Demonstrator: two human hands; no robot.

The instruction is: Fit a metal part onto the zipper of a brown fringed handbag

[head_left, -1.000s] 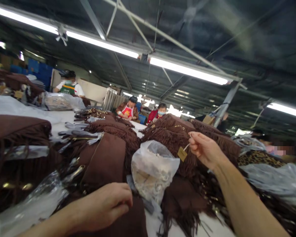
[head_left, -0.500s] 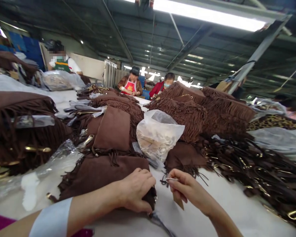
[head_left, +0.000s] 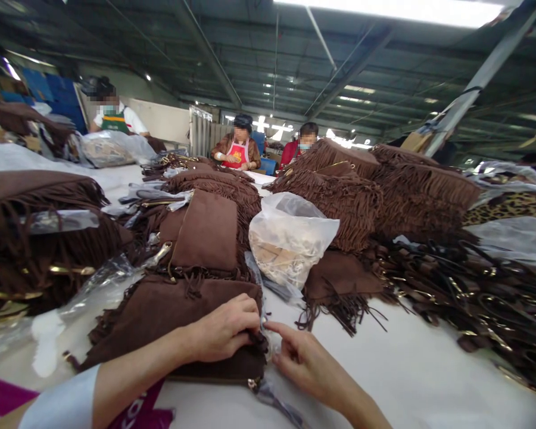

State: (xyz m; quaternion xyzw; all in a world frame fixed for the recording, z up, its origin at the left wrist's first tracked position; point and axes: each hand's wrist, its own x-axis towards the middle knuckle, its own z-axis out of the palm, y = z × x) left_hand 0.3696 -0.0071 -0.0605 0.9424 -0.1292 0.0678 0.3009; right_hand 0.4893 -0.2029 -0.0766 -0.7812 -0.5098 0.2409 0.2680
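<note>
Right now I see the left hand [head_left: 226, 330] curled closed over the near right corner of a brown suede fringed bag [head_left: 170, 325], which lies flat on the white table [head_left: 411, 375] just in front of me. My right hand [head_left: 306, 363] rests beside that corner with its fingers [head_left: 279, 329] loosely extended toward it, gripping nothing I can make out. Behind the bag sits a clear plastic bag of tags [head_left: 290, 241], among piles of fringed bags [head_left: 361, 190].

A single head-worn view looks forward and slightly down along the white desk [head_left: 411, 363], from close above its near edge. The clear plastic bag [head_left: 290, 238] sits mid-frame, just beyond the near edge; far behind it the desk runs toward seated workers [head_left: 239, 143] under the roof.
</note>
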